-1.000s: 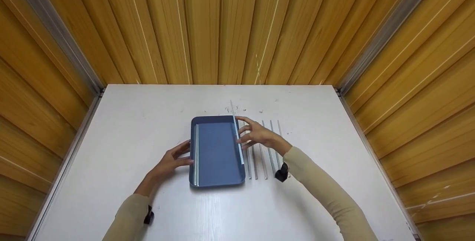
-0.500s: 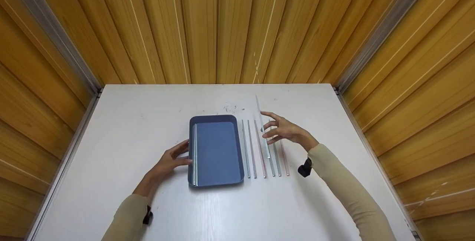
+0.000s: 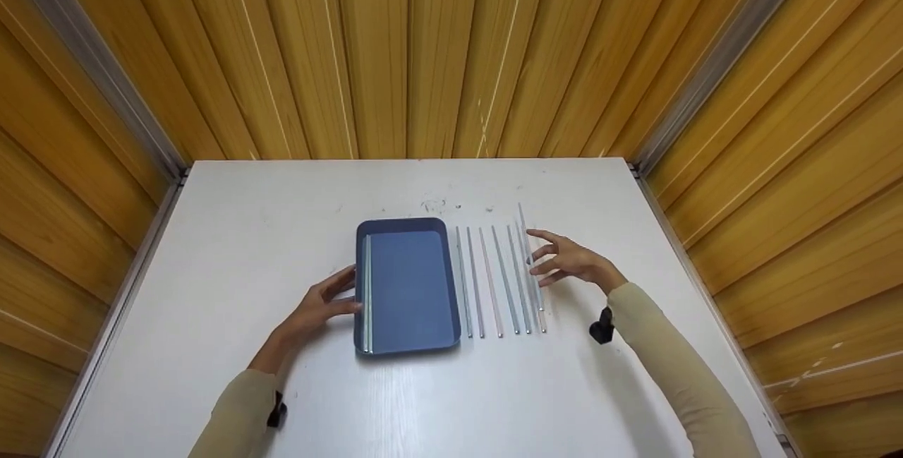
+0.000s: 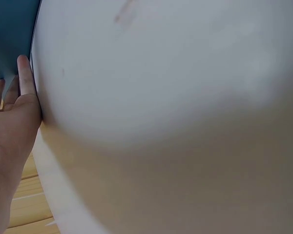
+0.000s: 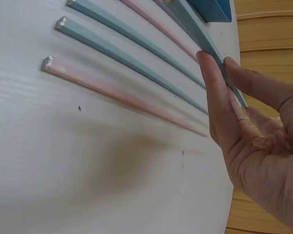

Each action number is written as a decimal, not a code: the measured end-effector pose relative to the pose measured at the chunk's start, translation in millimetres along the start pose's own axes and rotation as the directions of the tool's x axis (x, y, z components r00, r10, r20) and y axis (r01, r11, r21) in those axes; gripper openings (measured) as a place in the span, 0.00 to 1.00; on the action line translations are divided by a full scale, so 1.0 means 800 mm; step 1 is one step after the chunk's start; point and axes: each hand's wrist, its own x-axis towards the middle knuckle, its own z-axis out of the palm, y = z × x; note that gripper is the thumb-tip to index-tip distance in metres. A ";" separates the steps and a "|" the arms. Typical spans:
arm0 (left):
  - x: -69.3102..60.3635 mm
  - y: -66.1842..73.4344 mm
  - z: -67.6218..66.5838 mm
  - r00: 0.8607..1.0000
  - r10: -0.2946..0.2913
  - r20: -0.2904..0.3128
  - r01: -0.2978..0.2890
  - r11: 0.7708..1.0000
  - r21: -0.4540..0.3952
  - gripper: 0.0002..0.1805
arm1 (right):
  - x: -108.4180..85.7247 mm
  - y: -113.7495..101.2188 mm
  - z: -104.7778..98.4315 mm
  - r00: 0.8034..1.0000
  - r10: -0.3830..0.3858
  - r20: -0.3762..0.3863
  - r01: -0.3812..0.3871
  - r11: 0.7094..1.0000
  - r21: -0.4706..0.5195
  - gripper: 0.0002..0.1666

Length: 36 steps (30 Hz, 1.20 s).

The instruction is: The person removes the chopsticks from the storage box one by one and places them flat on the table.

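Observation:
A blue rectangular tray (image 3: 413, 288) lies on the table with pale green sticks (image 3: 367, 296) along its left inner side. My left hand (image 3: 321, 310) rests against the tray's left wall, thumb at the rim and fingers fairly straight; in the left wrist view the fingers touch the blue side. My right hand (image 3: 571, 260) pinches a slim pale blue-green stick (image 5: 207, 41) between thumb and fingers. This stick is raised and tilted over the right end of a row of sticks. The row holds several pale blue and pinkish sticks (image 5: 122, 92) with silvery ends.
The row of loose sticks (image 3: 489, 281) runs roughly parallel to the tray's right wall, with narrow gaps. The white table (image 3: 282, 197) meets wood-look panels (image 3: 388, 56) at the back and sides. Small dark specks mark the tabletop.
My right hand has moved from the tray's right rim rightward across the row, carrying the stick along. The left hand stays against the tray, and the view has shifted slightly.

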 end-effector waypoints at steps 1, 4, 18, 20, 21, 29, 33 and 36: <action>0.000 0.000 0.000 1.000 -0.008 -0.004 0.008 1.000 0.000 0.45 | -0.001 0.003 -0.003 1.000 0.001 -0.006 -0.001 1.000 -0.002 0.54; 0.000 0.002 0.000 1.000 -0.024 -0.013 0.024 1.000 0.003 0.46 | -0.003 0.011 -0.011 1.000 -0.004 -0.020 0.004 1.000 -0.013 0.53; 0.001 0.000 0.001 1.000 -0.014 -0.014 0.014 1.000 0.000 0.45 | -0.008 0.044 -0.018 0.994 0.034 -0.102 -0.049 0.988 -0.145 0.55; 0.001 -0.001 0.001 1.000 -0.010 -0.003 0.010 1.000 -0.014 0.45 | -0.009 0.047 -0.019 0.993 0.036 -0.110 -0.054 0.985 -0.167 0.55; 0.000 -0.001 0.001 1.000 -0.007 0.000 0.007 1.000 -0.020 0.45 | -0.010 0.049 -0.019 0.993 0.040 -0.113 -0.059 0.983 -0.173 0.55; 0.001 -0.002 0.002 1.000 0.025 0.014 -0.025 0.999 -0.023 0.46 | -0.014 0.059 -0.020 0.990 0.056 -0.132 -0.080 0.979 -0.186 0.55; 0.001 -0.003 0.000 1.000 0.020 0.017 -0.019 0.999 -0.042 0.46 | -0.011 0.061 -0.015 0.987 0.054 -0.150 -0.085 0.974 -0.210 0.56; 0.000 -0.004 -0.001 1.000 0.010 0.014 -0.009 0.998 -0.057 0.46 | -0.008 0.060 -0.009 0.984 0.053 -0.171 -0.098 0.959 -0.266 0.56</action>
